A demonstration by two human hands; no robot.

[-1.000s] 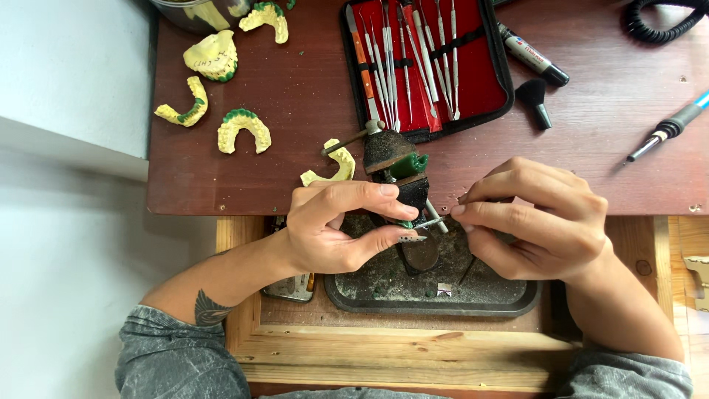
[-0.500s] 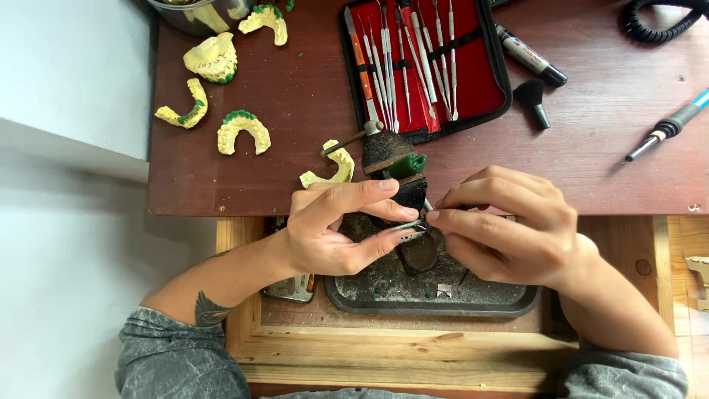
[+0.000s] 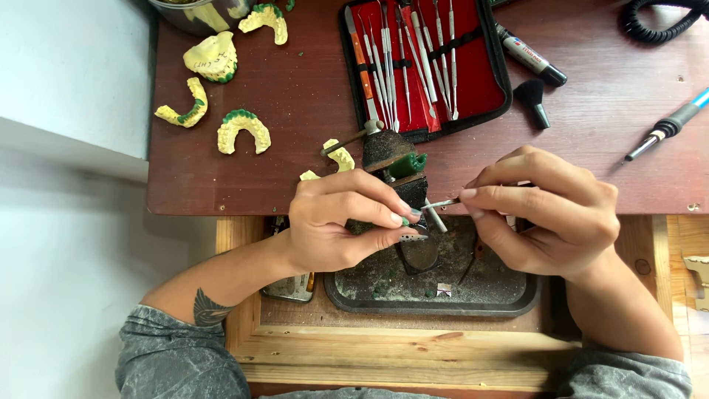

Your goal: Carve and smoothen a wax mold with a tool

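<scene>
A dark reddish-brown wooden tabletop (image 3: 295, 148) fills the upper part of the view, with a pale wall or floor surface to its left. Below its front edge sits a lighter wooden drawer (image 3: 384, 347), pulled out, which carries a dark oval tray (image 3: 443, 299) dusted with greenish and grey debris.

At the top an open case with red lining (image 3: 480, 74) holds a row of slim metal instruments (image 3: 402, 59) under elastic bands. Just right of it lie a marker pen (image 3: 530, 55) and a small black brush (image 3: 533, 100); farther right lies a blue-handled tool (image 3: 668, 125). Yellow dental casts with green edges (image 3: 242, 129) lie scattered at the upper left, beside a metal bowl (image 3: 193, 13).

Over the tray, the left hand (image 3: 336, 222) is closed around a small metal piece (image 3: 412, 236), pinched between thumb and fingers. The right hand (image 3: 550, 210) grips a thin metal instrument (image 3: 442, 203) whose tip meets that piece. A dark block with a green lump (image 3: 406, 164) stands just behind the hands.
</scene>
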